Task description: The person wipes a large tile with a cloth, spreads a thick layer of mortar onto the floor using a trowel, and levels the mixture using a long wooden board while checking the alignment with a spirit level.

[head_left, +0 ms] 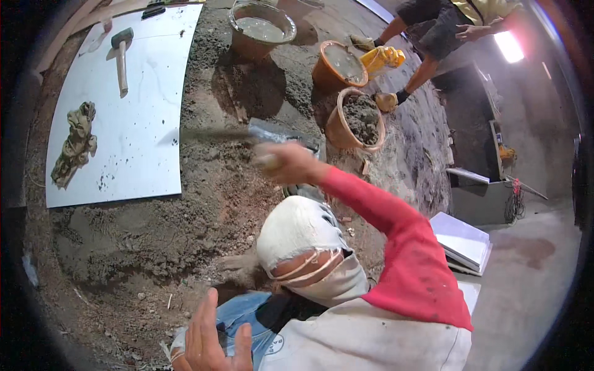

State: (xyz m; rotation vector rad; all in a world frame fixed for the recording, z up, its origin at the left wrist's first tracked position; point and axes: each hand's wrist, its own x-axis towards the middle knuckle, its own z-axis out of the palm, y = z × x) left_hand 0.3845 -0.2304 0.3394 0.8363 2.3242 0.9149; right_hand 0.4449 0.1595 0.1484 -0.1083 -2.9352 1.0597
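Observation:
My left hand (210, 334) rises from the lower edge at left of centre, fingers apart and holding nothing, beside a co-worker's jeans (241, 309). My right hand is not in view. Just ahead, a co-worker (421, 290) in a white head covering and red-sleeved shirt bends over rough grey mortar (154, 241). This co-worker's hand (288, 162) grips a handled tool, its blade blurred over the mortar. At upper left lies a large white tile (154, 173) bearing a rubber mallet (122, 65) and a crumpled muddy cloth (74, 142).
Orange buckets of grey slurry (260, 49) and mortar (359, 123) stand beyond. Another co-worker (433, 31) in shorts bends at upper right, near a yellow object (377, 59). White tiles (461, 238) are stacked at right, with a tangled cable (515, 204) farther back.

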